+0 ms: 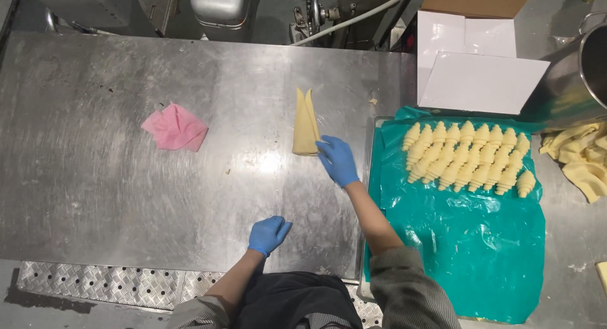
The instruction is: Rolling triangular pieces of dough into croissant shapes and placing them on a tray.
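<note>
Both my hands wear blue gloves. My right hand (337, 160) reaches out over the steel table (126, 190), fingers spread, its fingertips touching the wide end of a stack of pale dough triangles (305, 123). My left hand (268, 234) hovers near the table's front edge with fingers loosely curled and nothing in it. To the right, a tray lined with teal plastic sheet (468, 240) carries two rows of several rolled raw croissants (468, 155) along its far end.
A crumpled pink cloth (175, 128) lies left of the dough. A white-lined cardboard box (474, 57) stands at the back right, a large steel pot (578, 76) beside it, and dough scraps (582, 155) at the right edge. Perforated floor plate (101, 285) runs below the table.
</note>
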